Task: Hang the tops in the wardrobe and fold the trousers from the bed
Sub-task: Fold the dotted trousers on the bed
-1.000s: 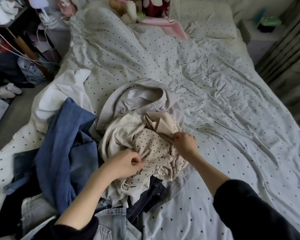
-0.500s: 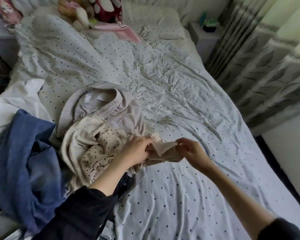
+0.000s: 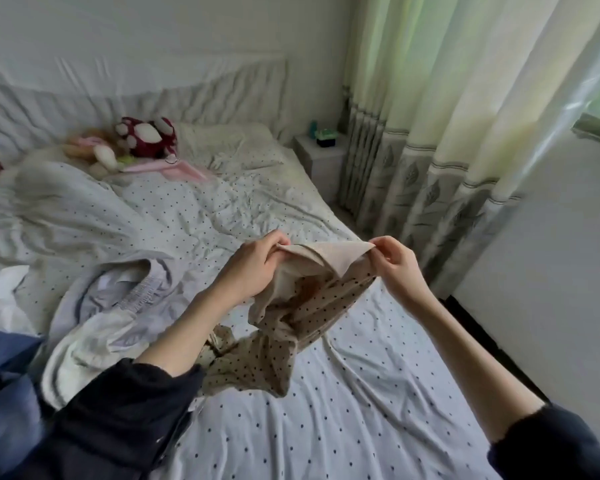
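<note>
**Dotted top held up by its collar**

Held above the bed [image 3: 343, 427], clear of the pile: beige dotted top [image 3: 302, 306], stretched between both hands. Left hand [image 3: 253, 268] bunched round one end of the plain collar edge, fingers curled into the cloth. Right hand [image 3: 394, 265] pinching the other collar tip between thumb and fingertips. Body of the garment hanging crumpled below, lowest fold just above the sheet.

Thin, light, limp cloth by the look of it; no stiffness, so likely to sag and twist wherever unsupported. Best taken at the shoulders or collar seam for hanging, not mid-panel. Probably slippery enough to slide off a hanger unless seated squarely.

Left on the bed: grey trousers [image 3: 132, 292] with elastic waistband, blue garment [image 3: 4, 375] at the left edge, white cloth [image 3: 0, 292] beside it.
</note>
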Available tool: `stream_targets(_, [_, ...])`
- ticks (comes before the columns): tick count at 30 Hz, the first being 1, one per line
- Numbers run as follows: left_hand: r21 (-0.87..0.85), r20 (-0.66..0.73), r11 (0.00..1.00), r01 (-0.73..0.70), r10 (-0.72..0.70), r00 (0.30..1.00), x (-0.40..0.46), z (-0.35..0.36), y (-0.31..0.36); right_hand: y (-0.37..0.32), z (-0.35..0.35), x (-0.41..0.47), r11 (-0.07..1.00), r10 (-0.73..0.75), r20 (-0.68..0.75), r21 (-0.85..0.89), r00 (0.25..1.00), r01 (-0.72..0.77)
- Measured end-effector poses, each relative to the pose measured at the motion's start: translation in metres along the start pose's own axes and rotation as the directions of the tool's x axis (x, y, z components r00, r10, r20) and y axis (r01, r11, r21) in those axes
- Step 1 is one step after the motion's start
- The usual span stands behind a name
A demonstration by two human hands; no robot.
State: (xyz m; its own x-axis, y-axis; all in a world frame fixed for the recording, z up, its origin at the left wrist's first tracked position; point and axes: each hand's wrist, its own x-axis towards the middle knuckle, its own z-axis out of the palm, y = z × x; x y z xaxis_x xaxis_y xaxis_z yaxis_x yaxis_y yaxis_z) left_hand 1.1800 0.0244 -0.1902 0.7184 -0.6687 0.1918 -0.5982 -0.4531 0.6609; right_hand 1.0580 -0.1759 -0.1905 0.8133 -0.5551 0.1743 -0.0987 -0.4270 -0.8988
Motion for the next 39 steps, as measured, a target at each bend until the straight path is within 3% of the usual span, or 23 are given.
stream_targets(3, [0.002, -0.093, 0.998, -0.067, 0.067, 0.993, 0.016, -0.004, 0.051, -0.018, -0.045, 0.015, 0.996, -0.043, -0.012, 0.076, 0.999, 0.043])
stream_targets(6, [-0.015, -0.134, 0.997, -0.077, 0.074, 0.988, 0.026, 0.012, 0.100, -0.019, -0.095, 0.019, 0.995, -0.101, 0.100, 0.024, 0.990, 0.099])
stream_targets(9, [-0.025, -0.085, 0.998, -0.060, 0.058, 0.995, 0.031, 0.033, 0.127, 0.002, -0.124, 0.006, 0.989, -0.087, 0.265, -0.094, 0.960, 0.115])
stream_targets(13, [-0.058, -0.005, 0.998, 0.005, -0.006, 1.000, 0.032, 0.051, 0.139, 0.029, -0.129, -0.014, 0.993, -0.052, 0.432, -0.077, 0.901, 0.094])
stream_targets(18, [-0.069, 0.025, 0.995, 0.072, -0.070, 0.997, 0.021, 0.057, 0.123, 0.018, -0.132, 0.002, 0.987, -0.075, 0.387, -0.106, 0.919, 0.125])
stream_targets(21, [-0.075, 0.210, 0.976, 0.206, -0.186, 0.960, 0.002, 0.065, 0.103, 0.008, -0.141, 0.014, 0.997, -0.047, 0.385, -0.046, 0.922, 0.069])
stream_targets(24, [0.097, 0.351, 0.973, 0.208, -0.229, 0.908, -0.015, 0.087, 0.084, 0.003, -0.143, 0.024, 0.999, -0.035, 0.394, -0.011, 0.918, 0.043])
stream_targets(27, [0.165, 0.345, 0.964, 0.211, -0.257, 0.903, -0.021, 0.101, 0.069, 0.000, -0.146, 0.028, 0.999, -0.035, 0.381, 0.014, 0.924, 0.033])
stream_targets(30, [0.168, 0.249, 0.970, 0.178, -0.216, 0.944, -0.011, 0.102, 0.061, 0.002, -0.151, 0.028, 0.999, -0.043, 0.354, 0.001, 0.934, 0.045])
stream_targets(32, [0.015, 0.215, 0.979, 0.205, -0.204, 0.955, 0.000, 0.100, 0.063, 0.004, -0.154, 0.029, 0.999, -0.032, 0.358, 0.008, 0.933, 0.031])
stream_targets(34, [-0.278, 0.210, 0.914, 0.294, -0.241, 0.948, 0.007, 0.100, 0.067, 0.009, -0.154, 0.031, 0.999, -0.005, 0.356, 0.036, 0.935, -0.008])
stream_targets(36, [-0.542, 0.197, 0.759, 0.360, -0.302, 0.933, 0.013, 0.100, 0.071, 0.015, -0.156, 0.034, 0.998, 0.016, 0.334, 0.058, 0.943, -0.037])
stream_targets(39, [-0.776, 0.137, 0.529, 0.343, -0.389, 0.911, 0.023, 0.089, 0.074, 0.020, -0.158, 0.040, 0.993, 0.045, 0.275, 0.090, 0.960, -0.072])
